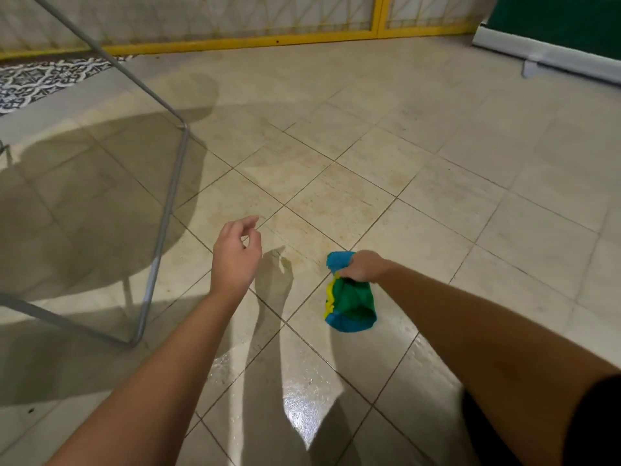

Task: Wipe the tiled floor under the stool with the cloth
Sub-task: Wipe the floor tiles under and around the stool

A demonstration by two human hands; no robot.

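Wet tiled floor (302,408) gleams nearest, under two bare arms.
Right hand (364,267) grips the bunched cloth (349,301), centre-right; left hand (235,253) loosely curled, holding nothing, near the grey stool frame (167,213) at left.

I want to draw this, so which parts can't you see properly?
All in the head view:
- The stool: its seat is cut off by the top and left edges; only grey metal legs show.
- The cloth: the right hand grips it and covers its bunched middle.
- The tiled floor under the stool: shadow darkens it, so dirt there cannot be judged.
- The green panel, top right: cut off by the frame edge.
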